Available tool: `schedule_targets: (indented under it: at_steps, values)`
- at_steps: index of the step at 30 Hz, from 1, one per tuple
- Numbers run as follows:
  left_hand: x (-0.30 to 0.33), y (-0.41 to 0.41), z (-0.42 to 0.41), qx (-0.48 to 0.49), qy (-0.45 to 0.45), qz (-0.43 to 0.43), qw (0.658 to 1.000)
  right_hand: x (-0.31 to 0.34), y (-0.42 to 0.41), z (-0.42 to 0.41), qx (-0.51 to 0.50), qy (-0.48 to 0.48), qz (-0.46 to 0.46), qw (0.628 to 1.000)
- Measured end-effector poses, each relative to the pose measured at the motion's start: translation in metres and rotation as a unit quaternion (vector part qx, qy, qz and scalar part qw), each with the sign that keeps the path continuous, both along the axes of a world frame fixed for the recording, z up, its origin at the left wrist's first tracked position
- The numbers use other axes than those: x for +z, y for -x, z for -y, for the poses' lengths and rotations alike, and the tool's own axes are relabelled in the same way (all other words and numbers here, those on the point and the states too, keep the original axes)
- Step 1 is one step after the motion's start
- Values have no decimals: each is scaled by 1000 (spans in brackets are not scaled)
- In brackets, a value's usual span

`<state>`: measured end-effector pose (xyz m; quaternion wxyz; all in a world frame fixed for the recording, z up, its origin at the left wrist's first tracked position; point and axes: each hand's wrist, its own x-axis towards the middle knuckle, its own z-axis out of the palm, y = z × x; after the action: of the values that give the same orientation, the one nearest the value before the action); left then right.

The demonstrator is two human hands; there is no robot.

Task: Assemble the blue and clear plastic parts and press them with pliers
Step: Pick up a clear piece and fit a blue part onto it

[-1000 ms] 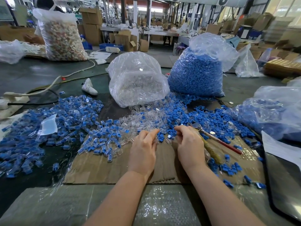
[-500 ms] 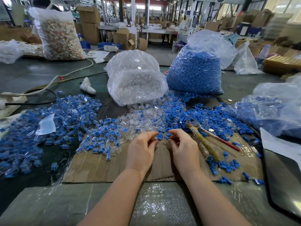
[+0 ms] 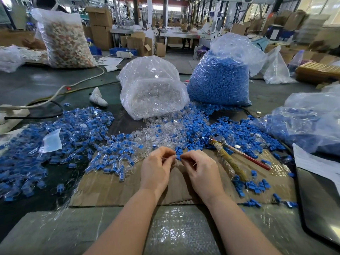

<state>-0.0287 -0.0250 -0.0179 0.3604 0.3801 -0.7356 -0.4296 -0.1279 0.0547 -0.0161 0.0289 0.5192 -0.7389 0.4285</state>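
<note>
My left hand point(image 3: 156, 168) and my right hand point(image 3: 200, 170) meet over the cardboard sheet point(image 3: 114, 188), fingertips pinched together. A small blue part point(image 3: 178, 157) shows between the fingertips; my right hand pinches it. What my left fingers pinch is too small to tell, perhaps a clear part. Loose clear parts point(image 3: 161, 131) and loose blue parts point(image 3: 237, 133) lie just beyond my hands. The pliers point(image 3: 228, 157), with one yellow wrapped handle and one red handle, lie on the cardboard to the right of my right hand.
A heap of joined blue-and-clear pieces point(image 3: 60, 144) covers the left. A bag of clear parts point(image 3: 152, 89) and a bag of blue parts point(image 3: 220, 78) stand behind. Another bag point(image 3: 309, 122) lies right. Cables point(image 3: 55, 96) cross the far left.
Both hands drew back from the loose pile toward me and came together; the fingertips now pinch around a blue part. The pliers have not moved.
</note>
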Motion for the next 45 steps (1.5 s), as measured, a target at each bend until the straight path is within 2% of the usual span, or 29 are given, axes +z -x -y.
schedule_targets:
  at_steps: [9,14,21,25,34,45]
  values:
    - [0,0,-1,-25,-15,-22,999,1,-2,-1,-9,13,-5,1000]
    - [0,-1,-3,-38,13,-5,999,0,-2,0,-13,15,-3,1000]
    - [-1,0,0,-42,-10,-13,999,-1,-1,0,-2,38,4,999]
    - [0,0,1,-36,-67,-55,996,-1,0,0,-17,64,19,998]
    - [1,-1,2,-39,-89,-62,993,-1,0,1,26,47,25,998]
    - [5,-3,0,-43,-86,-55,994,-1,0,1,32,28,11,999]
